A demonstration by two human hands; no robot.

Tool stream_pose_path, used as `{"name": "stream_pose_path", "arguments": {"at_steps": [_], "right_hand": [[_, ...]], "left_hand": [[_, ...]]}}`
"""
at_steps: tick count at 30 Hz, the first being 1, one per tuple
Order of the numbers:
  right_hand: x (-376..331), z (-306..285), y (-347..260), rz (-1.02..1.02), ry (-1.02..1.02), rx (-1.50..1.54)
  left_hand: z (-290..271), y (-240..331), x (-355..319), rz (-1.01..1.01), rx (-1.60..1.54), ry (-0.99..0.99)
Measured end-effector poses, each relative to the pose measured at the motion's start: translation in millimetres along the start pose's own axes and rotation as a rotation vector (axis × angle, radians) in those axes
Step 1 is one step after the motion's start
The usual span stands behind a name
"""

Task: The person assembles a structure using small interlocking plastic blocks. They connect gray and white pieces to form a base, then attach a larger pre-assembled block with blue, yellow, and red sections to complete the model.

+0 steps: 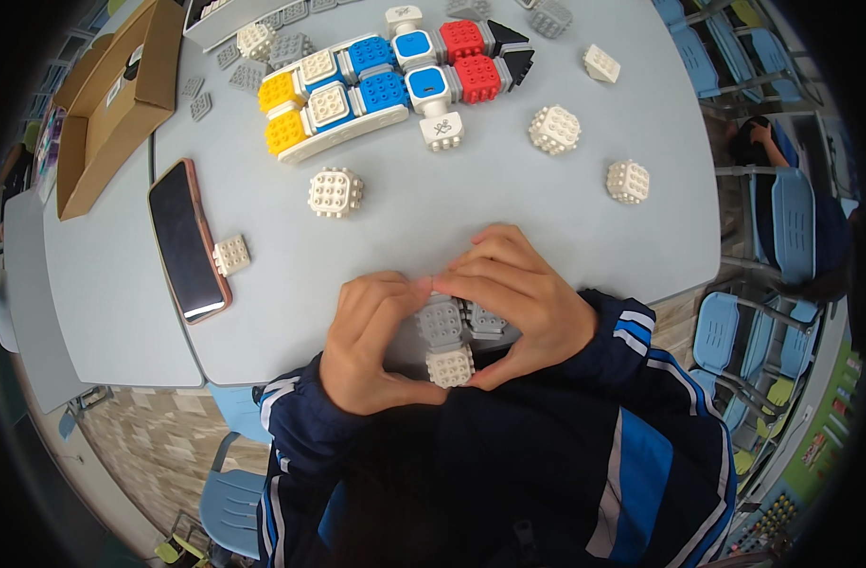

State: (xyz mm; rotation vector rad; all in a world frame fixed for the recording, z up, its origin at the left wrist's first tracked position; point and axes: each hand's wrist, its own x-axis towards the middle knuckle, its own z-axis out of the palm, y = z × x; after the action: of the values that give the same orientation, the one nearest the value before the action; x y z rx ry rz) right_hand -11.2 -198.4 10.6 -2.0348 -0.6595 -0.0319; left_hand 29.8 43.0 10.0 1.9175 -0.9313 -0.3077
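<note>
At the table's near edge, both my hands close around a small assembly of studded building blocks. A grey block (441,324) sits in its middle, with a white block (450,366) joined on the side toward me. Another grey piece (487,324) lies beside them, partly covered by my right fingers. My left hand (365,331) grips from the left, its thumb by the white block. From the right, my right hand (532,301) curls over, its thumb also near the white block. The fingertips of both hands meet at the assembly's far side, which they partly hide.
Beyond my hands lies a long model (384,90) of yellow, white, blue, red and black blocks. Loose white blocks (335,192) are scattered around it. A phone (189,241) lies at the left, touching a flat white block (231,255). A cardboard box (121,104) stands far left.
</note>
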Motion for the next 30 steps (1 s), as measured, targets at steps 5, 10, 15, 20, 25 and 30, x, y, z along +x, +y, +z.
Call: {"name": "stream_pose_path", "arguments": {"at_steps": [5,10,15,20,25,30], "right_hand": [[-1.6,-1.4,3.9,0.039,0.024,0.095],[5.9,-3.7,-1.2,0.059,0.099,0.001],[5.9,-4.6,-4.0,0.146,-0.003,-0.005],[7.3,-7.5,-8.1,0.16,-0.019,0.0],[8.6,-8.7,-9.7,0.146,-0.041,0.024],[8.2,-9.3,-8.6,0.127,-0.036,0.033]], "left_hand": [[-1.4,2.9,4.5,-0.052,-0.056,0.033],[0.3,0.8,11.0,-0.009,0.05,0.104],[-3.8,6.3,11.0,-0.036,0.089,0.06],[-7.3,-12.4,-1.3,-0.072,-0.155,0.513],[0.5,-3.7,29.5,-0.304,-0.027,0.777],[2.3,-8.0,52.0,-0.469,0.025,0.594]]}}
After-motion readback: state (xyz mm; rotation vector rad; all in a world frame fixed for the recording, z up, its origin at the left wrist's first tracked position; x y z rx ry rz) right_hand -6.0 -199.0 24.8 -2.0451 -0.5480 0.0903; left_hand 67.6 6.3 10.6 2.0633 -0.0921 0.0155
